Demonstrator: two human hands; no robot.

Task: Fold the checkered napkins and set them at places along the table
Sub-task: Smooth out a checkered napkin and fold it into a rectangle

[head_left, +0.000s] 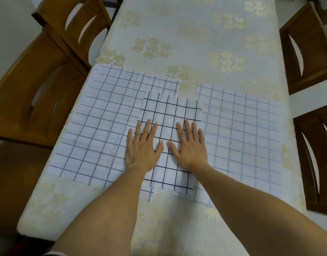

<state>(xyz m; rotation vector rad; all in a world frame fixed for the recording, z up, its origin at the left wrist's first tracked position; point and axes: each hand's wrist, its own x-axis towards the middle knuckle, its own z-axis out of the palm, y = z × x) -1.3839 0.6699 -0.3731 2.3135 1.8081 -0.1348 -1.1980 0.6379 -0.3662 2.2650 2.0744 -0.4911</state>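
Both hands lay flat, palms down and fingers spread, side by side with the thumbs pointing toward each other and a small gap between them. The left hand (143, 146) and the right hand (190, 145) pressed on a folded napkin (170, 111), white with a bold black grid, which sat midway between the table's left and right edges and not far from its near edge. The left hand rested over that napkin's left border, its outer fingers reaching onto the cloth beside it.

The folded napkin lay on top of two larger napkins spread open and marked with a fainter bluish grid. The left open napkin (99, 126) stretched out to the table's left edge. The right open napkin (242, 135) reached almost to the right edge. Their inner borders were hidden beneath the folded one.

The table (186, 34) wore a pale covering with gold flower clusters. Wooden chairs stood along the left side (48, 80) and the right side (307, 52).
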